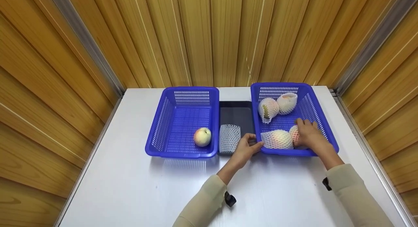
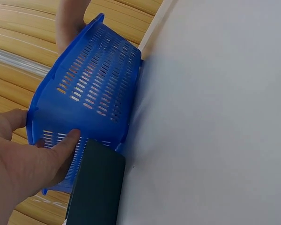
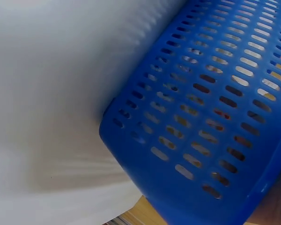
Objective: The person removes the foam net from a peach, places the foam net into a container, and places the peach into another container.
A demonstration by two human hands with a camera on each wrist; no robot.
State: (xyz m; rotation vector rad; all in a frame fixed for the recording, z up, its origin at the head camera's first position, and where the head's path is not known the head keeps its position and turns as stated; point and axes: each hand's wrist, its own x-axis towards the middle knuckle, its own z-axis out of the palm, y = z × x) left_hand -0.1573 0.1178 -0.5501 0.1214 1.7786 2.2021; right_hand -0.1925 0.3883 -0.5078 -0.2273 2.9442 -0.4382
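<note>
My right hand (image 1: 310, 135) reaches into the right blue basket (image 1: 329, 132) and grips a peach in a pinkish foam net (image 1: 294, 134). The hand hides much of that fruit. Left of it lies a peach in a white foam net (image 1: 281, 139), the net's loose end stretching toward the basket's left wall. My left hand (image 1: 243, 150) holds this basket at its near left corner. In the left wrist view the left hand's fingers (image 2: 65, 145) lie against the basket's outer wall. Two more netted fruits (image 1: 268, 108) sit at the back of the basket.
A black tray (image 1: 236, 111) stands between the baskets, with a flat white foam net (image 1: 229, 138) in it. The left blue basket (image 1: 160, 122) holds one bare peach (image 1: 202, 137). Wood-patterned walls (image 1: 225, 37) enclose the white table (image 1: 130, 181) at the back and sides.
</note>
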